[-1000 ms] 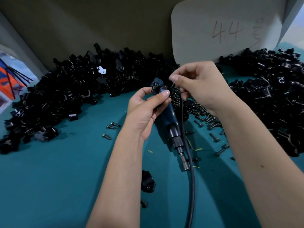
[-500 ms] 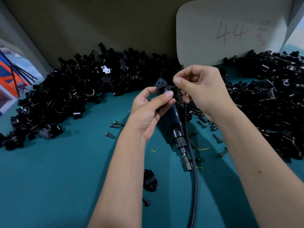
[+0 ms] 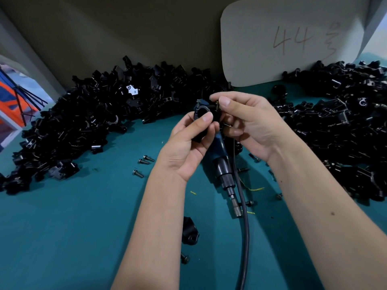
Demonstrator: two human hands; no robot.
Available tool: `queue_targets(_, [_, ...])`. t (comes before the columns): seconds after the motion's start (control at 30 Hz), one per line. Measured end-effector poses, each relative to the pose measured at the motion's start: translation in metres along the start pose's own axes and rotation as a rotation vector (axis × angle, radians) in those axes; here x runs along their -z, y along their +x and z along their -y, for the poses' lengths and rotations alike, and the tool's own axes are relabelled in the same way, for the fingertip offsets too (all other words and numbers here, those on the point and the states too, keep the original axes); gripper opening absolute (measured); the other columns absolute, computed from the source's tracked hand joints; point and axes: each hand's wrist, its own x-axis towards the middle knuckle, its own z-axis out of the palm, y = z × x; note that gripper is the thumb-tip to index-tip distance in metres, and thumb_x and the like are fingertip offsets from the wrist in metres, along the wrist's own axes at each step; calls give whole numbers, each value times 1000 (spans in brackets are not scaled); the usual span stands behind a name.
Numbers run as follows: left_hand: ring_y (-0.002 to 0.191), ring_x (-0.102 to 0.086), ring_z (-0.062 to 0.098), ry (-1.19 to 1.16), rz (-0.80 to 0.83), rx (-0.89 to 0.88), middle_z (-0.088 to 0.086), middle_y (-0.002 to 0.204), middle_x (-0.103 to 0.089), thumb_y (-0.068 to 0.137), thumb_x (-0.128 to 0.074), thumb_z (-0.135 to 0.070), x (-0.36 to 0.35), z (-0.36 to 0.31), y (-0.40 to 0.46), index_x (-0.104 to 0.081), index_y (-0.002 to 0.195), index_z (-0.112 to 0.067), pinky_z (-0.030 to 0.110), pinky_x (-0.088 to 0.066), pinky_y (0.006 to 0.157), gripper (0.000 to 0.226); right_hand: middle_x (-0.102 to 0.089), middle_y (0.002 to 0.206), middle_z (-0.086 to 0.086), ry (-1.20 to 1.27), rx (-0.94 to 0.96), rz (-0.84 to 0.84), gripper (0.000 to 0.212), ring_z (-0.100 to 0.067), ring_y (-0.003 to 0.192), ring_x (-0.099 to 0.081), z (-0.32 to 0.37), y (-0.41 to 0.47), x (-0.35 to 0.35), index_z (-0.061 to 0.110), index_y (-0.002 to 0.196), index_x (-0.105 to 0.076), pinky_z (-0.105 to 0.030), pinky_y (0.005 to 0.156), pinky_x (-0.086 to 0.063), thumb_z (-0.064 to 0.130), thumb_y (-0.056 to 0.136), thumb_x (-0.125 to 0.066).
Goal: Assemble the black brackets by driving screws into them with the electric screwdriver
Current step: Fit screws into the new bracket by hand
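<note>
My left hand [image 3: 188, 147] grips a black bracket [image 3: 202, 110] above the teal table, thumb across its round opening. Beside it my right hand [image 3: 249, 122] pinches a small screw [image 3: 217, 104] between thumb and forefinger at the bracket's right side. The blue electric screwdriver [image 3: 222, 162] lies on the table beneath both hands, its bit pointing toward me and its black cable [image 3: 245, 227] running to the near edge. Its upper end is hidden by my hands.
Big heaps of black brackets lie at the left [image 3: 83, 114] and right [image 3: 343, 130]. Loose screws [image 3: 144, 162] are scattered on the teal table [image 3: 73, 227]. A lone bracket [image 3: 189, 231] sits near my left forearm. A white card marked 44 [image 3: 291, 40] leans on the back wall.
Both hands have stayed together over the screwdriver. My right hand has brought the screw closer against the bracket's side. The view has shifted slightly.
</note>
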Motion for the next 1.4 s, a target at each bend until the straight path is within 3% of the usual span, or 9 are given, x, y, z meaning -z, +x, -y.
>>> queue_targets(0.1, [74,-71,16,-25,3,18,8,85,-71,79,-77,-1,-1,1,-1,-75,81,-9,15,-56,62,8,-46,73,0,24,-46,29,17,-6,62,-38,0,0,-1,18,100,-83,-17,48,-26,17,96,-66])
queue_targets(0.27, [74,-70,15,21,36,15,9,89,-69,69,-81,-5,-4,4,-2,-68,99,-6,14,-56,63,33,-52,63,8,48,-21,-21,16,-3,51,-35,0,1,-4,20,69,-67,-13,45,-32,21,77,-81])
queue_targets(0.4, [75,-69,15,-14,19,7,12,95,-67,73,-77,-4,-3,1,-2,-66,96,-6,14,-56,62,26,-44,65,7,75,-10,35,17,-3,56,-35,0,0,-5,14,93,-78,-13,50,-33,29,93,-70])
queue_targets(0.6, [74,-69,14,-22,19,15,12,96,-65,78,-74,-2,-3,3,-3,-65,98,-6,14,-57,63,22,-44,57,7,38,24,-70,25,-3,47,-34,-1,2,-14,15,70,-62,-14,44,-33,23,90,-75])
queue_targets(0.73, [76,-68,15,-50,9,1,14,99,-65,74,-78,-2,-1,0,-3,-71,91,-6,15,-57,63,19,-47,65,4,103,13,-23,17,-5,56,-38,-1,0,-12,9,95,-78,-15,48,-36,19,98,-65])
queue_targets(0.9, [76,-69,15,-39,14,9,13,97,-66,71,-81,-2,-1,1,-3,-70,89,-7,15,-57,63,21,-49,58,6,52,30,-81,19,-5,50,-39,-4,2,-15,17,73,-72,-16,47,-39,20,91,-76])
queue_targets(1.03, [75,-69,14,-34,10,-11,13,96,-66,71,-80,-4,2,-2,-3,-68,94,-6,15,-56,63,26,-45,65,2,73,5,-17,16,-6,55,-39,-5,1,-15,13,96,-81,-17,54,-40,21,98,-67])
queue_targets(1.27, [75,-69,12,32,0,-29,6,87,-69,75,-76,-4,0,0,-3,-64,96,-8,14,-56,65,24,-56,63,1,66,12,-191,29,-6,46,-41,-9,3,-24,19,64,-64,-18,49,-42,13,89,-78])
queue_targets(1.4, [76,-69,11,47,-36,-69,7,90,-70,75,-76,-4,0,-1,-3,-62,94,-9,15,-56,66,24,-56,72,2,87,7,-97,12,-4,57,-45,-10,3,-21,12,93,-75,-20,58,-39,16,100,-66])
